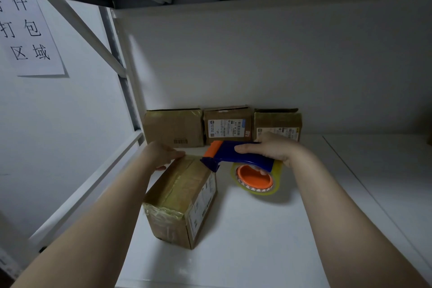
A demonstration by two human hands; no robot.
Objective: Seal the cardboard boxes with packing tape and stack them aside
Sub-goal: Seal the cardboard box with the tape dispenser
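A brown cardboard box (pixel 180 196) lies on the white shelf (pixel 257 241), with clear tape along its top seam and over its near edge. My left hand (pixel 161 154) grips the box's far left corner. My right hand (pixel 271 148) holds a blue and orange tape dispenser (pixel 233 154) carrying a roll of clear tape (pixel 256 179). The dispenser's blade end touches the box's far right top edge.
Three cardboard boxes (pixel 174 127) (pixel 228 125) (pixel 277 124) stand in a row against the shelf's back wall. A metal shelf frame (pixel 124 82) runs up the left side. A paper sign (pixel 30 30) hangs on the left wall. Another shelf level sits overhead.
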